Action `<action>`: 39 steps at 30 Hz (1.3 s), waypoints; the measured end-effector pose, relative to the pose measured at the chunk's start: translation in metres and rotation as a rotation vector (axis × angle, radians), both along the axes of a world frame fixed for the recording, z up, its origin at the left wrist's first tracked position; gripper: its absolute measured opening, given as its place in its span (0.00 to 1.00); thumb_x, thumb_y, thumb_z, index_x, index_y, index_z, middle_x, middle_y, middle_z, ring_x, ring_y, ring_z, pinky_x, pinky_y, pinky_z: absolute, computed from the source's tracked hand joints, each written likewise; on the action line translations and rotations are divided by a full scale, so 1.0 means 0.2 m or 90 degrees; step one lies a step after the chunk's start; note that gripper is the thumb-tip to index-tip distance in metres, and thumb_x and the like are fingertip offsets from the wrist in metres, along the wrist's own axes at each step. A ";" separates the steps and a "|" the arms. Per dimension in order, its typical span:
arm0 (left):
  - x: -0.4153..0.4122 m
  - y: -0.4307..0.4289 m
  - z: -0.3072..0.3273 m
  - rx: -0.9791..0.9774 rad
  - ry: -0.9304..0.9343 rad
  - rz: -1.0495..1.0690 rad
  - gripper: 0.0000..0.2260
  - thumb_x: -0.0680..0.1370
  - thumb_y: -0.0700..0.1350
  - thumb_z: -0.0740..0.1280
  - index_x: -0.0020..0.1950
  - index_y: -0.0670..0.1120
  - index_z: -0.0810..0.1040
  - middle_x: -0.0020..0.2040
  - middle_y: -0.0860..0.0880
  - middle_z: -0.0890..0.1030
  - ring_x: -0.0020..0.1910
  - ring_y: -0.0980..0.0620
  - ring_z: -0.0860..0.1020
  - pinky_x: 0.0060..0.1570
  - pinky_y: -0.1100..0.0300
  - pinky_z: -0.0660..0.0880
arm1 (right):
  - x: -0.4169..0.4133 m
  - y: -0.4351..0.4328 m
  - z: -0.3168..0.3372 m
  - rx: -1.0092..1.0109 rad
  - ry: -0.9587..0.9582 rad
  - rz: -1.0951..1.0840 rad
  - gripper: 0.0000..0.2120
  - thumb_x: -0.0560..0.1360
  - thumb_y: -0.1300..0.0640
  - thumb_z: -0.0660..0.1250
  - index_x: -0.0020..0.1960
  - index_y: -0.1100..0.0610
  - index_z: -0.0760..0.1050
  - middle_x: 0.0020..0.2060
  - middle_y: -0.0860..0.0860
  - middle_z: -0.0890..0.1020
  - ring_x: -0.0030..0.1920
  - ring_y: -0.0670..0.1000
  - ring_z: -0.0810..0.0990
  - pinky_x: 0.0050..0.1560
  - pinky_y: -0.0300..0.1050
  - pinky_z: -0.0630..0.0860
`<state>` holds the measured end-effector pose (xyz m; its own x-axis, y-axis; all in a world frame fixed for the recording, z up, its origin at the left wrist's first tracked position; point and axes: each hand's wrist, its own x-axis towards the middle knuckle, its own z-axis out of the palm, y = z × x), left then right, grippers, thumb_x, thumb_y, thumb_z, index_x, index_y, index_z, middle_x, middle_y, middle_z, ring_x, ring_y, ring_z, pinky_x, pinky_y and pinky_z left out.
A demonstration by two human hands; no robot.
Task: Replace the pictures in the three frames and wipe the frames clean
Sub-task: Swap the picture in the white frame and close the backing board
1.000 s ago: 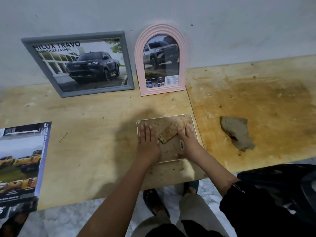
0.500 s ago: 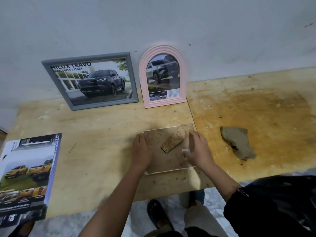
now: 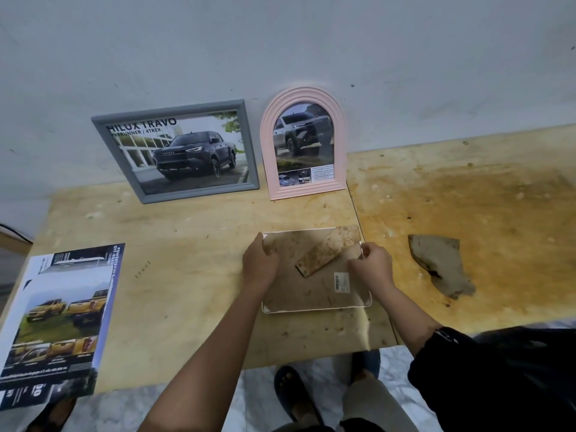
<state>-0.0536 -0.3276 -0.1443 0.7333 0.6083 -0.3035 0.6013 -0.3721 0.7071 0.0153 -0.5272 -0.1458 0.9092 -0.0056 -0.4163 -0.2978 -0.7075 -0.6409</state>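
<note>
- Face down on the tabletop [image 3: 187, 244], close to its near edge and just left of the seam between the two boards: white frame [image 3: 314, 309], with its brown backing board [image 3: 299, 288] uppermost.
- On that backing: a stained stand flap [image 3: 327, 251] lying slantwise toward the far right corner, and a small barcode label [image 3: 342, 281] near the right side.
- Left hand [image 3: 260, 263] at the white frame's far left corner, fingers [image 3: 257, 244] curled over the rim and gripping it.
- Right hand [image 3: 371, 263] at the right rim, fingers [image 3: 366, 249] drawn together in a pinch on the edge (whether on the rim itself or on a small tab there, cannot tell).
- Also impossible to tell: whether the white frame is flat on the wood or raised a little.
- Propped against the wall [image 3: 280, 42] at the back: grey frame [image 3: 202, 191] with a dark pickup picture headed "HILUX TRAVO". Just beside it on the right, close but apart, a pink arched frame [image 3: 307, 191] with a silver pickup picture.
- Far left, reaching the near edge: brochure [image 3: 59, 322] showing yellow trucks.
- On the stained orange-brown board to the right, well apart from both hands: crumpled grey rag [image 3: 442, 265].
- Below the tabletop's edge: feet in dark sandals [image 3: 288, 388] on a pale marbled floor [image 3: 258, 400].
</note>
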 end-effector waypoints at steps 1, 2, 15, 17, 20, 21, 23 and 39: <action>0.01 0.00 0.03 0.002 -0.023 0.012 0.23 0.77 0.38 0.60 0.73 0.43 0.64 0.70 0.44 0.70 0.68 0.45 0.68 0.66 0.56 0.65 | 0.01 0.00 0.01 0.028 -0.015 -0.022 0.21 0.62 0.56 0.63 0.54 0.57 0.76 0.48 0.56 0.79 0.53 0.60 0.76 0.51 0.55 0.76; 0.02 -0.01 0.06 -0.002 -0.053 0.033 0.22 0.78 0.40 0.60 0.73 0.43 0.65 0.70 0.44 0.70 0.69 0.46 0.68 0.67 0.57 0.64 | 0.02 0.01 0.04 0.054 -0.038 -0.045 0.19 0.64 0.57 0.64 0.55 0.57 0.76 0.48 0.55 0.80 0.52 0.59 0.76 0.50 0.52 0.76; -0.01 -0.07 0.30 -0.256 -0.381 0.189 0.17 0.81 0.46 0.58 0.71 0.49 0.68 0.70 0.51 0.71 0.68 0.51 0.69 0.68 0.50 0.68 | 0.07 0.00 0.22 0.441 -0.105 -0.188 0.15 0.80 0.49 0.58 0.60 0.55 0.75 0.57 0.51 0.79 0.59 0.52 0.76 0.64 0.55 0.72; -0.07 -0.09 0.23 -0.240 -0.341 0.197 0.18 0.81 0.49 0.57 0.71 0.53 0.67 0.71 0.52 0.69 0.69 0.50 0.68 0.67 0.46 0.68 | 0.02 -0.03 0.18 0.449 -0.088 -0.159 0.14 0.79 0.52 0.60 0.61 0.57 0.74 0.56 0.51 0.78 0.59 0.52 0.76 0.64 0.53 0.72; -0.20 -0.11 0.13 -0.211 -0.318 0.195 0.18 0.82 0.48 0.56 0.72 0.51 0.66 0.72 0.51 0.67 0.71 0.50 0.65 0.69 0.49 0.64 | -0.05 -0.05 0.13 0.480 -0.068 -0.137 0.08 0.79 0.59 0.60 0.56 0.57 0.74 0.48 0.47 0.78 0.53 0.50 0.76 0.62 0.51 0.73; -0.24 -0.12 0.10 -0.221 -0.323 0.200 0.18 0.82 0.47 0.56 0.72 0.50 0.67 0.72 0.50 0.67 0.71 0.50 0.65 0.69 0.52 0.64 | -0.07 -0.06 0.12 0.488 -0.064 -0.138 0.06 0.79 0.61 0.61 0.54 0.57 0.74 0.47 0.47 0.78 0.53 0.49 0.76 0.62 0.51 0.73; -0.32 -0.15 0.04 -0.253 -0.325 0.221 0.17 0.82 0.44 0.57 0.71 0.47 0.69 0.72 0.49 0.68 0.71 0.52 0.65 0.68 0.58 0.63 | -0.11 -0.08 0.07 0.488 -0.054 -0.136 0.05 0.78 0.62 0.62 0.52 0.56 0.75 0.48 0.48 0.79 0.53 0.50 0.77 0.61 0.49 0.73; -0.47 -0.20 -0.25 -0.033 -0.139 0.166 0.18 0.76 0.46 0.65 0.63 0.39 0.73 0.62 0.41 0.73 0.62 0.43 0.69 0.61 0.55 0.64 | -0.24 -0.15 -0.10 0.166 -0.119 -0.020 0.10 0.75 0.65 0.63 0.56 0.58 0.74 0.48 0.53 0.79 0.53 0.55 0.77 0.54 0.51 0.75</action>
